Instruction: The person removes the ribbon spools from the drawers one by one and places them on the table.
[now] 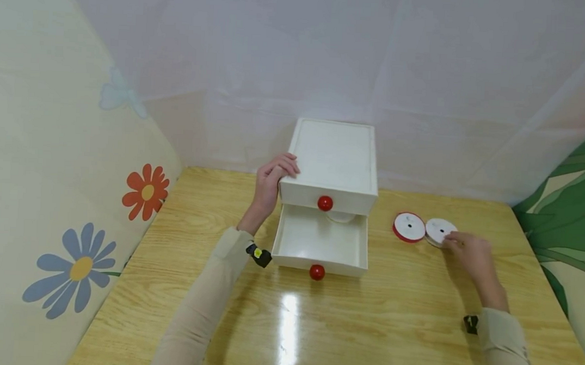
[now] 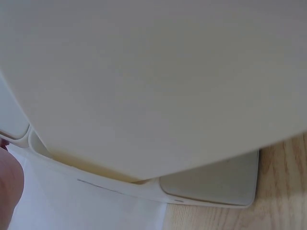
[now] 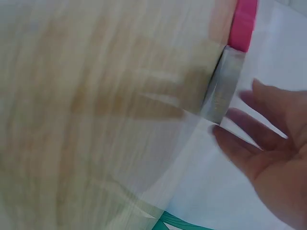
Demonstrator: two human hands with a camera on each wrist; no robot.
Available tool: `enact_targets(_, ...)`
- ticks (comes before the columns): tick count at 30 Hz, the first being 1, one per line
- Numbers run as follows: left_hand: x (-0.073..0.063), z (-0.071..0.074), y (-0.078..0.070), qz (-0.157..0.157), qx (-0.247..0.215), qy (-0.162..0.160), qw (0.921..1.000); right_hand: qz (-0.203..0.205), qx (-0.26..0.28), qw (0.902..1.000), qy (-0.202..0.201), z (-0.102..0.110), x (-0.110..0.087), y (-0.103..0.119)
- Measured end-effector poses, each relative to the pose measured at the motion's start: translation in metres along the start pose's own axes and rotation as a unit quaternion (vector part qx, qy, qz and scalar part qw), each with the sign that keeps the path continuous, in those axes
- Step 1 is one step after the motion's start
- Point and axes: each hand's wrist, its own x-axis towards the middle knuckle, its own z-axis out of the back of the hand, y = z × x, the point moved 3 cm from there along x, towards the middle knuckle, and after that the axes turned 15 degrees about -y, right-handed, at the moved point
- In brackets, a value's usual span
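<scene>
A white two-drawer box (image 1: 335,157) with red knobs stands on the table, its lower drawer (image 1: 319,243) pulled out. My left hand (image 1: 273,176) rests on the box's upper left edge, fingers lying over the top; in the left wrist view the box's pale wall fills most of the picture. To the right lie two white-faced ribbon spools side by side, one with a red rim (image 1: 410,227) and one with a pale rim (image 1: 440,228). My right hand (image 1: 470,255) reaches the pale spool's right edge, its parted fingers (image 3: 235,146) right beside the rim.
At the back of the pulled-out drawer a round white thing (image 1: 340,217) shows, partly hidden under the upper drawer. The wooden table (image 1: 389,328) backs onto a pale cloth wall (image 1: 258,66). Flower-printed panels (image 1: 77,167) flank both sides.
</scene>
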Motion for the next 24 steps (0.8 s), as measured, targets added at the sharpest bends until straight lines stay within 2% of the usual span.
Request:
enact_targets(4, 0.000, -0.001, -0.001, -0.003, -0.003, 0.001, 1.0000, -0.005, -0.013, 0.9989, 0.044, -0.003, -0.001, -0.003)
enact_targets(16, 0.002, -0.002, 0.003, 0.001, 0.002, 0.002, 1.0000, -0.034, -0.022, 0.9965, 0.074, -0.003, 0.000, -0.001)
enact_targets(20, 0.001, -0.001, 0.002, 0.007, 0.003, 0.001, 1.0000, -0.019, 0.004, 0.9983, 0.055, -0.001, 0.003, 0.021)
enact_targets(24, 0.000, 0.000, 0.002, 0.009, 0.002, -0.002, 1.0000, 0.052, 0.052, 0.9973, -0.003, 0.002, 0.002, 0.067)
